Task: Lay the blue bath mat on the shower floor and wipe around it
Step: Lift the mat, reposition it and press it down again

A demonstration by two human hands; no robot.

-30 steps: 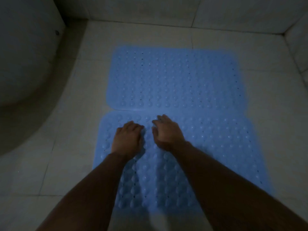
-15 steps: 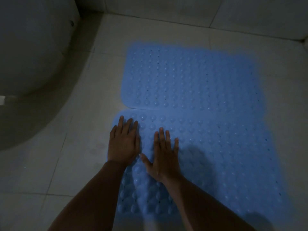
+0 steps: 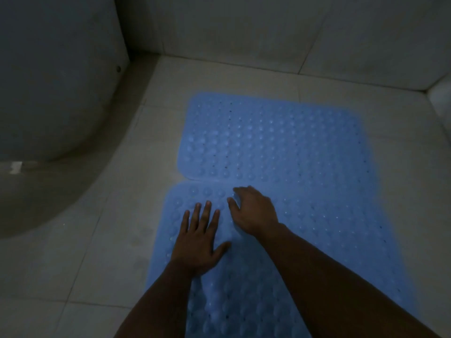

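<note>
The blue bath mat (image 3: 305, 215) with rows of bumps and small holes lies on the pale tiled shower floor (image 3: 109, 252). Its far half (image 3: 268, 137) sits folded or overlapped along a seam across the middle. My left hand (image 3: 199, 242) lies flat on the near half, palm down, fingers spread. My right hand (image 3: 253, 211) rests just right of it, close to the seam, with curled fingers touching the mat; whether it pinches the mat edge is unclear. Neither hand holds a cloth.
A large rounded white fixture (image 3: 53, 89) bulges in from the left, casting a shadow on the floor. Tiled walls (image 3: 244, 32) close the back and the right corner (image 3: 439, 98). Bare tiles run left of the mat.
The view shifted and pulled back from the wall. My right hand slid forward to the seam and curled its fingers. My left hand stayed flat on the mat's left side.
</note>
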